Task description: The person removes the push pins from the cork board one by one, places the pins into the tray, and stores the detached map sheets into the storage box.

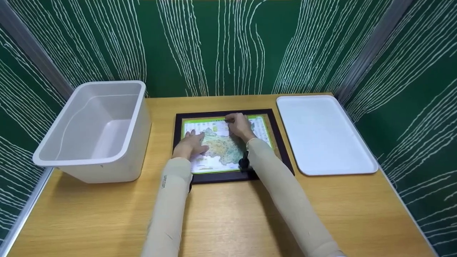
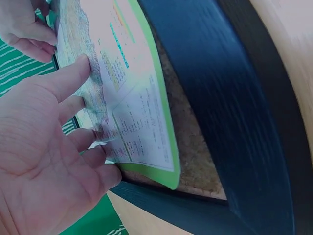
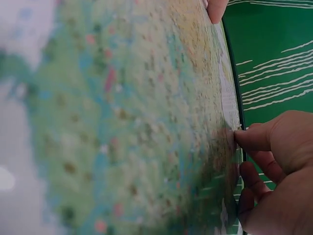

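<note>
A map (image 1: 217, 162) with a bright green border lies on a cork board (image 2: 188, 132) in a dark frame (image 1: 225, 177). Spread over the map's left part, my left hand (image 1: 190, 144) touches it with its fingertips. At the map's top edge is my right hand (image 1: 240, 125), fingers bent and thumb tip against the sheet. Whether those fingers pinch the edge or some small thing is hidden. In the right wrist view the map's printed surface fills most of the picture, with the right hand (image 3: 281, 166) at its far edge.
On the left of the wooden table (image 1: 221, 217) stands a deep white bin (image 1: 137, 142). A flat white tray (image 1: 323, 135) lies to the right of the frame. Green panels (image 1: 250, 46) with white streaks rise behind and at both sides.
</note>
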`<state>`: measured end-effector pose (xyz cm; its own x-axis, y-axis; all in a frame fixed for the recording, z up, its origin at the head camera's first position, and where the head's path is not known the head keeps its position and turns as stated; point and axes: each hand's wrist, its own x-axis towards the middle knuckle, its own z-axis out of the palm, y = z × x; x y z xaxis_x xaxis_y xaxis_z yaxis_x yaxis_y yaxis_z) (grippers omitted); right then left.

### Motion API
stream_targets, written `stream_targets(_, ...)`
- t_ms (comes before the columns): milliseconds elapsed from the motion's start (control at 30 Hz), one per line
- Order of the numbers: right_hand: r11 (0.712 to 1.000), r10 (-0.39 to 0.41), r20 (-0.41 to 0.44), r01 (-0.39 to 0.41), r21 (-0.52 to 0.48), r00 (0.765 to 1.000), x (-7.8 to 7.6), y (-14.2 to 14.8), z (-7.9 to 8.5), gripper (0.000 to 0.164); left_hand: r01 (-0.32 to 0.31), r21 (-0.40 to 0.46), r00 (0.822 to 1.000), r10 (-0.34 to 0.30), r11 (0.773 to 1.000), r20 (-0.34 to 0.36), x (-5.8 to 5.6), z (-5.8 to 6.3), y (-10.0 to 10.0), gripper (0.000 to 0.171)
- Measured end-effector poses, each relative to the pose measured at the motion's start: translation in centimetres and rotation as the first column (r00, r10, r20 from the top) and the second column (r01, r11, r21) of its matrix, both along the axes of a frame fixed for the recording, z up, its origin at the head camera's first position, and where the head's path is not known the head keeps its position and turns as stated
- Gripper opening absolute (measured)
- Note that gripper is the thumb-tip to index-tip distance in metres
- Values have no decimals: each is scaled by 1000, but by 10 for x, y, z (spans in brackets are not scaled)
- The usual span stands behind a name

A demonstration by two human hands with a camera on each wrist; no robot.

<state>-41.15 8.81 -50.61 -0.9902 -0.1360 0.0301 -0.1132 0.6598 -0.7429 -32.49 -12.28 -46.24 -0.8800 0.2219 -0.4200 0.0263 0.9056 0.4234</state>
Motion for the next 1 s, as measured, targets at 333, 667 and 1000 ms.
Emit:
stream_targets(333, 992, 12, 36, -17, 127, 999, -5, -4, 7, 31, -11, 19, 1000, 11, 1000, -15, 2, -1, -1, 70)
stream_targets(667, 965, 55, -46, -42, 259, 997, -8, -5, 8, 23, -3, 16, 1000, 3, 1000, -14, 1, -4, -2, 71)
stream_targets(1000, 970, 35, -44, -23, 242, 998, -6, -3, 12, 20, -8, 27, 1000, 8, 1000, -17, 1, -2, -1, 71)
